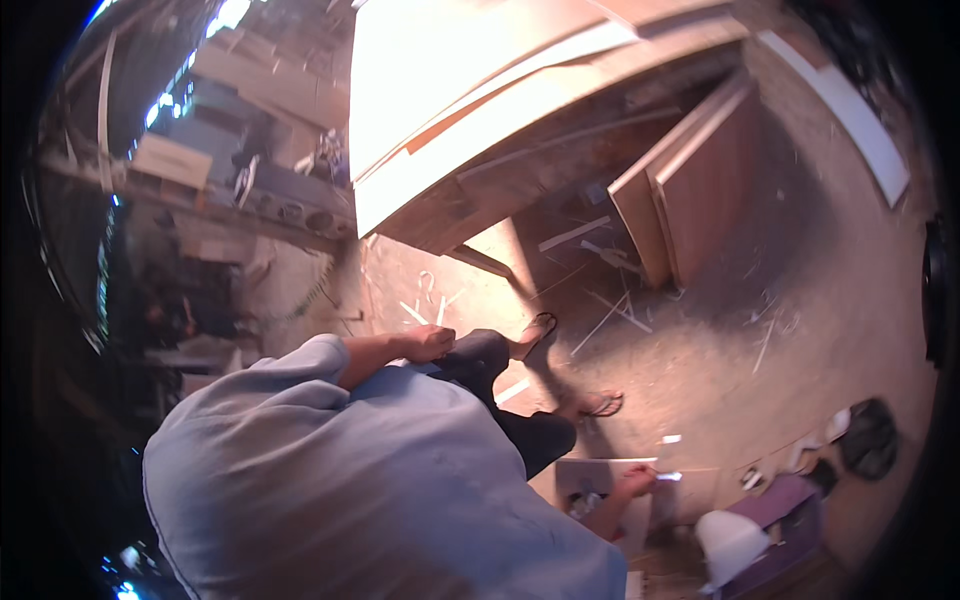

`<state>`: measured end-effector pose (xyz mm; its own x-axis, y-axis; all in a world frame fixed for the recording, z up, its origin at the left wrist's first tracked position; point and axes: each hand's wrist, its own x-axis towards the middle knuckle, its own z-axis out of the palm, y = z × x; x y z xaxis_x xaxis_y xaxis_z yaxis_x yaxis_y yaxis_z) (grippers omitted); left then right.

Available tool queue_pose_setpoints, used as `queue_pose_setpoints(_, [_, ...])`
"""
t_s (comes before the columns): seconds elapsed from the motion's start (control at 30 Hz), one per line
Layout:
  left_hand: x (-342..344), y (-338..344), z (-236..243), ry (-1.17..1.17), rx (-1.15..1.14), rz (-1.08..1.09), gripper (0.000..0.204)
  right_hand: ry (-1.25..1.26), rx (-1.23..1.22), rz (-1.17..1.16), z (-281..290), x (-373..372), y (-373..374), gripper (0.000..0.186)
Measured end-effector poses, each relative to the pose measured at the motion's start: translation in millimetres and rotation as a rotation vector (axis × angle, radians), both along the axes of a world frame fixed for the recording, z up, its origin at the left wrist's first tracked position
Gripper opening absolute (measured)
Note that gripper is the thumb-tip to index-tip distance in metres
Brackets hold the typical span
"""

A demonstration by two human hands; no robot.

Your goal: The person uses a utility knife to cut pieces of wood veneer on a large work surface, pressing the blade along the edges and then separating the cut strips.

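My left hand (428,342) is closed beside my left thigh; what it holds, if anything, is hidden. At the lower right, my right hand (634,482) pinches a small pale, shiny item (668,476) too small to name, over a light board (600,466) at my side. Small items lie partly hidden below that hand. My dark-trousered legs (475,355) stand on the dusty floor in dark sandals (605,405).
A bright workbench (450,70) is ahead, with boards (700,200) leaning against it. Offcuts (620,310) litter the floor. A white strip (840,120) lies upper right; a purple item (790,500) and dark bag (868,435) lower right; cluttered shelving (175,160) left.
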<state>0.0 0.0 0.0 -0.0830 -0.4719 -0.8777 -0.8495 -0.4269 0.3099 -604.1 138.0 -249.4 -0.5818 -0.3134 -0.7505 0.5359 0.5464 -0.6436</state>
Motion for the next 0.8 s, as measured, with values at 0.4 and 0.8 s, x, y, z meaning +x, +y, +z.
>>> queue_pose_setpoints(0.4, [106.8, -179.4, 93.3, 0.282, -0.552, -0.031, 0.025, -0.164, -0.138, 0.727, 212.9, 337.5, -277.5, 0.031])
queue_pose_setpoints(0.8, [214.1, -295.4, 147.9, 0.331, -0.968, 0.629, 0.037, 0.198, -0.429, 1.279, 368.2, 476.1, -527.1, 0.030])
